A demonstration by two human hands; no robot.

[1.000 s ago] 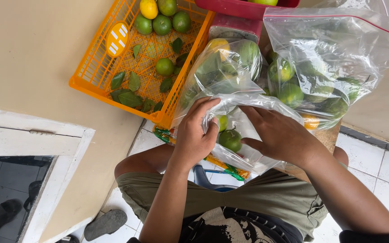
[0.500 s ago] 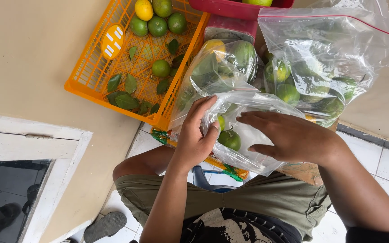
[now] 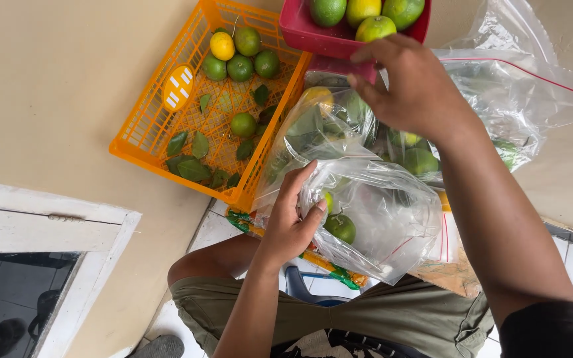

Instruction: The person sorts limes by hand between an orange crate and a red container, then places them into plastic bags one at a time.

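At the far left we see a white window frame (image 3: 48,219) set in a beige wall. Next comes an orange crate (image 3: 160,126) holding a few green limes (image 3: 241,66), one yellow one and loose leaves (image 3: 190,166).

Just right of the crate, our left hand (image 3: 293,222) grips the near side of a clear plastic bag (image 3: 379,219) resting over our lap. The thumb and fingers are curled around the bunched film, pinching it. Inside this bag, a green lime (image 3: 341,227) lies just beside the thumb. Behind it stands another clear bag (image 3: 313,129), filled with green fruit and one yellowish piece.

Further right and higher up, our right hand (image 3: 409,86) is raised at the front edge of a red tub (image 3: 313,33) that holds several limes. Its fingers are loosely bent and slightly spread; we cannot tell whether they hold anything.

At the far right, a large zip bag (image 3: 518,93) with a red seal line holds more green fruit, partly hidden behind our right forearm.
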